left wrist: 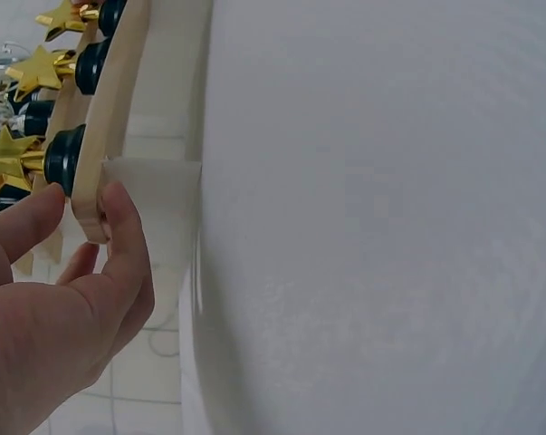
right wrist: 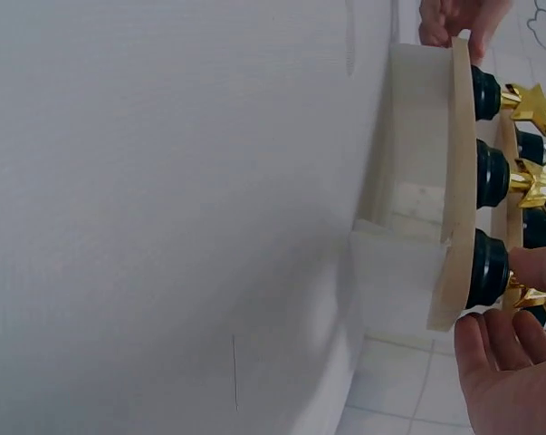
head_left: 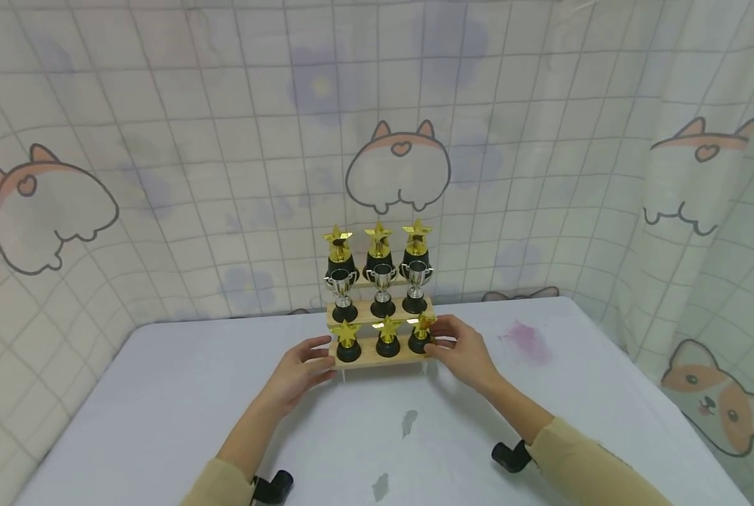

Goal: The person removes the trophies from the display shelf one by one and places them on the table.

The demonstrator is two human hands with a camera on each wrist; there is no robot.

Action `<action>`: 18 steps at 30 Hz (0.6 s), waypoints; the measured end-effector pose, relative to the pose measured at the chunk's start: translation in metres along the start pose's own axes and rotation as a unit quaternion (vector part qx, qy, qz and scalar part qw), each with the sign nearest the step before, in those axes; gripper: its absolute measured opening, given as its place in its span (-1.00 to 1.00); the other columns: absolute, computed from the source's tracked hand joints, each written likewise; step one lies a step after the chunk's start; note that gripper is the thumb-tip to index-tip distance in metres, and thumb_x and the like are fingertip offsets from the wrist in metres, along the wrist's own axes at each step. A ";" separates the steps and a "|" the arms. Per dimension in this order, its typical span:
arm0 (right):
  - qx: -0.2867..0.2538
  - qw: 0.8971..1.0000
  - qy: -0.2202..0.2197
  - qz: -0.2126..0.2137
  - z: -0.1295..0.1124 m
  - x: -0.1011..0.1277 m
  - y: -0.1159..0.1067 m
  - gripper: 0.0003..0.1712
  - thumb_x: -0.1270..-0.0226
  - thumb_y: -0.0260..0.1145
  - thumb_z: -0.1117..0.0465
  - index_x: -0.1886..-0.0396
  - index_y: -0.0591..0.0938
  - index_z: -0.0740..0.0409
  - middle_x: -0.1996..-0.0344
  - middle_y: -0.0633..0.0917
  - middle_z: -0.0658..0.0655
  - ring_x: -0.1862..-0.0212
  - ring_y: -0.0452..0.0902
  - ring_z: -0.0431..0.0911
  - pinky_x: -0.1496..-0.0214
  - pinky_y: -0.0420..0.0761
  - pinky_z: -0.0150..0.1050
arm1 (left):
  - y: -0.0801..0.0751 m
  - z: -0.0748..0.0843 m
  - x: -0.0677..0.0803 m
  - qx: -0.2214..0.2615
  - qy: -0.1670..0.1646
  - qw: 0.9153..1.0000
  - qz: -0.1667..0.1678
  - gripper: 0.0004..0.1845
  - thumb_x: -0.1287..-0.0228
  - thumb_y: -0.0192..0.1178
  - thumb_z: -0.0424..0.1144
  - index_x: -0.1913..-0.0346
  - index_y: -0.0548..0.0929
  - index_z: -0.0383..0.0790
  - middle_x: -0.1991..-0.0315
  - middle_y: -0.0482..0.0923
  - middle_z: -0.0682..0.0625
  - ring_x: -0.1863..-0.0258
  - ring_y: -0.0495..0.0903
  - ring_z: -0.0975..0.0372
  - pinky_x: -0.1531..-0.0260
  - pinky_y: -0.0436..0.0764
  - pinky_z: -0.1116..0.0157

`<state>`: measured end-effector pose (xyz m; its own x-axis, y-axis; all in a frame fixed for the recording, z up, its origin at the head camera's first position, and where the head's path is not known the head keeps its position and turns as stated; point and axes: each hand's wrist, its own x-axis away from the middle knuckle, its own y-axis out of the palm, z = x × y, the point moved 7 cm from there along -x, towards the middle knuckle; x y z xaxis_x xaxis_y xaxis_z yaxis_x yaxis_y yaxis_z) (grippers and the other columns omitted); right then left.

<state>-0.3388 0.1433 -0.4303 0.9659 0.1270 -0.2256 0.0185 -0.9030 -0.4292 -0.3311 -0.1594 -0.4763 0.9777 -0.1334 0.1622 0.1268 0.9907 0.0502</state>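
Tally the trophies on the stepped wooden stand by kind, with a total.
Gold star trophies, top step: 3
Silver cup trophies, middle step: 3
Small gold star trophies, bottom step: 3
Total: 9 trophies on the wooden stand, which the left hand and right hand hold at its ends.

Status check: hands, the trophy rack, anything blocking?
Left hand grips rack's left end, right hand its right end. Rack upright on table, nine trophies standing. Nothing in the way.
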 end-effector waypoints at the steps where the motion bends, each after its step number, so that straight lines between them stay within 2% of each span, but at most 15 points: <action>1: 0.002 1.000 0.003 0.002 0.001 0.000 0.001 -0.49 -0.27 0.45 0.45 -0.20 0.55 0.36 -0.08 0.66 0.29 -0.18 0.59 0.16 -0.20 0.63 -0.14 | 0.000 -0.001 0.000 0.000 0.000 1.000 0.000 -0.45 -0.42 0.21 -0.50 -0.43 0.39 -0.41 -0.19 0.37 -0.33 0.04 0.60 0.08 -0.12 0.64 0.08; 10: 0.022 1.000 0.004 0.003 0.001 -0.004 0.003 -0.51 -0.26 0.45 0.43 -0.18 0.56 0.37 -0.07 0.67 0.30 -0.14 0.61 0.15 -0.20 0.63 -0.07 | -0.002 -0.002 -0.004 -0.008 0.000 1.000 0.005 -0.45 -0.39 0.23 -0.50 -0.41 0.42 -0.42 -0.23 0.40 -0.33 0.02 0.62 0.07 -0.09 0.66 0.14; 18: 0.056 0.998 0.015 -0.001 0.001 -0.004 0.006 -0.61 -0.25 0.49 0.35 -0.05 0.64 0.34 0.00 0.70 0.25 -0.11 0.63 0.15 -0.19 0.63 0.00 | -0.002 -0.004 -0.006 0.000 -0.009 1.000 0.001 -0.45 -0.38 0.25 -0.53 -0.40 0.43 -0.41 -0.22 0.41 -0.34 0.01 0.63 0.07 -0.10 0.65 0.13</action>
<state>-0.3430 0.1379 -0.4327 0.9731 0.1158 -0.1989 -0.0062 -0.8507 -0.5257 -0.3365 -0.1604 -0.4811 0.9747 -0.1314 0.1809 0.1245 0.9910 0.0492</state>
